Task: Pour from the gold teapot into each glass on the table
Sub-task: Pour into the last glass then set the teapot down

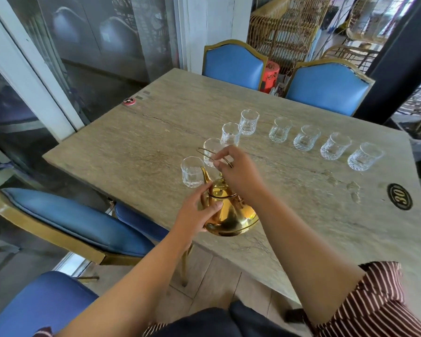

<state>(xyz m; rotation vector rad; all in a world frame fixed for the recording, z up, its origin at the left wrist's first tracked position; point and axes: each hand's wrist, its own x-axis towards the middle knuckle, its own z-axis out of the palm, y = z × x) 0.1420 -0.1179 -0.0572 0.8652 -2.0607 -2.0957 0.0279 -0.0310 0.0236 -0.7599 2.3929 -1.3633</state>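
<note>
The gold teapot (233,215) stands on the stone table (136,147) near its front edge, spout toward the nearest glass (192,171). My left hand (197,210) wraps the pot's left side below the spout. My right hand (238,171) pinches the thin wire handle (206,153) above the lid. Several clear cut glasses stand in a bent row: a second glass (212,152) partly hidden behind the handle, a third glass (231,133), a far glass (249,122), then more running right to the last glass (364,156).
Blue padded chairs stand behind the table (233,64) and at its left (66,220). A small red round disc (129,101) lies at the far left corner. A black oval plate marked 30 (399,197) sits at the right.
</note>
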